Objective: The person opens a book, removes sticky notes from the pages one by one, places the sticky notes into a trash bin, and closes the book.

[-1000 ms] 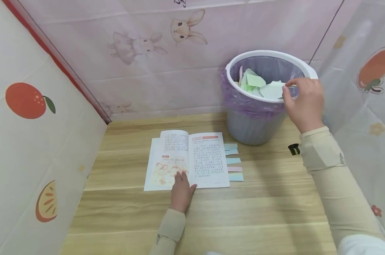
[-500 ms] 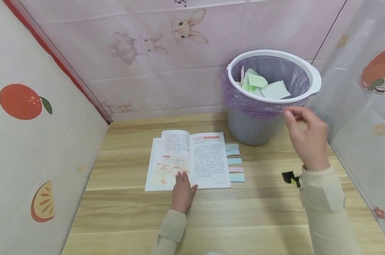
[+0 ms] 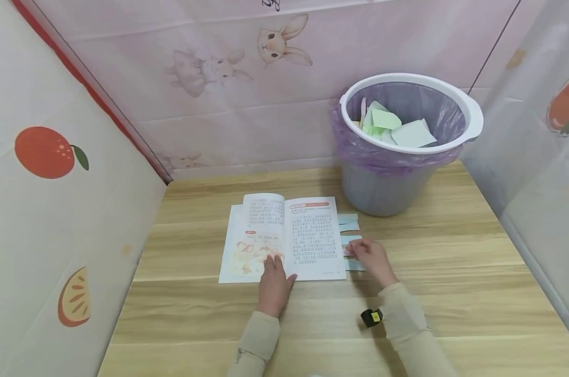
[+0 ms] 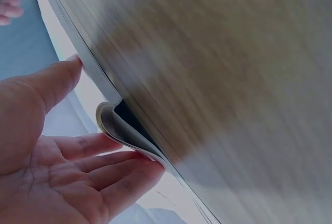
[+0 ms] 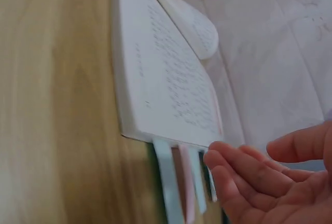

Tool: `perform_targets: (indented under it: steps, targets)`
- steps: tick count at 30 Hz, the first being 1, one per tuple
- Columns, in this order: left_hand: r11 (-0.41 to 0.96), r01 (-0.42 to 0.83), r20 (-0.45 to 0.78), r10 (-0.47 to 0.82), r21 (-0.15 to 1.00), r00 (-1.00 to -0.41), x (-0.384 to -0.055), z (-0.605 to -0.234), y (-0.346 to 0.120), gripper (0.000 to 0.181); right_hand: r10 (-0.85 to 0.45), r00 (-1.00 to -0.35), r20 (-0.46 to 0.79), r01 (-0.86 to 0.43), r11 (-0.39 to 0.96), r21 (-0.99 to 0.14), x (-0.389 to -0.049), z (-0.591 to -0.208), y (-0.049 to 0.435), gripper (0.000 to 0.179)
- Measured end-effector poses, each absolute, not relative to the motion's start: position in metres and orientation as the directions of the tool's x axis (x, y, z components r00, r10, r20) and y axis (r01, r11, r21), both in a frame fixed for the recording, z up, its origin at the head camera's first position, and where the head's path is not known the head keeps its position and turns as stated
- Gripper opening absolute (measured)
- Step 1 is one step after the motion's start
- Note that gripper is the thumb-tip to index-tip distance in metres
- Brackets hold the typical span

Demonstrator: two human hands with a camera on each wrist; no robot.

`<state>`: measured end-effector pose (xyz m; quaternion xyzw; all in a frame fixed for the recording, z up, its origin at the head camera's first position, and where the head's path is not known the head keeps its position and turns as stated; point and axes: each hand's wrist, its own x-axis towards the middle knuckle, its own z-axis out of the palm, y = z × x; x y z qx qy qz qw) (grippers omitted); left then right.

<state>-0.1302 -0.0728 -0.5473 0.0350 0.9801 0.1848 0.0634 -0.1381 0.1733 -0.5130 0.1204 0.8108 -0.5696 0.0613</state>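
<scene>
An open book lies on the wooden table, its left-hand page bulging up near the spine. My left hand rests with straight fingers on the lower middle of the book; in the left wrist view its fingertips touch the curved page edge. Several paper strips stick out from the book's right side, among them a pink strip and a light blue strip. Over these strips is my right hand, partly covering them. The right wrist view shows its thumb and fingers apart, with nothing between them.
Behind the book to the right stands a grey bin with a white rim and purple liner. Green and pale paper pieces lie inside it. Printed cloth walls border the table. A small black device sits at my right wrist.
My right hand has come down from the bin's rim to the strips beside the book. A pale paper it held one second ago now lies in the bin. The left hand stays put.
</scene>
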Motion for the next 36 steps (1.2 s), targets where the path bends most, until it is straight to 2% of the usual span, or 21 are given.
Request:
perform_targets:
  steps: [5, 10, 24, 32, 36]
  targets:
    - [0.934, 0.047, -0.103, 0.089, 0.353, -0.991, -0.13, -0.548, -0.071, 0.074, 0.127, -0.96, -0.25, 0.28, 0.386, -0.879, -0.138, -0.522, 0.165, 0.029]
    - [0.933, 0.039, -0.112, 0.085, 0.359, -0.99, -0.13, -0.546, -0.071, 0.073, 0.139, -0.956, -0.256, 0.291, 0.393, -0.872, -0.14, -0.527, 0.162, 0.029]
    - [0.931, 0.034, -0.125, 0.085, 0.364, -0.989, -0.13, -0.545, -0.072, 0.073, 0.183, -0.949, -0.258, 0.305, 0.317, -0.898, -0.141, -0.531, 0.16, 0.029]
    - [0.932, 0.015, -0.148, 0.073, 0.361, -0.986, -0.131, -0.543, -0.07, 0.073, 0.17, -0.935, -0.311, 0.351, 0.322, -0.879, -0.129, -0.534, 0.151, 0.046]
    - [0.933, 0.02, -0.137, 0.074, 0.36, -0.988, -0.131, -0.544, -0.071, 0.073, 0.17, -0.936, -0.309, 0.35, 0.341, -0.873, -0.127, -0.534, 0.147, 0.046]
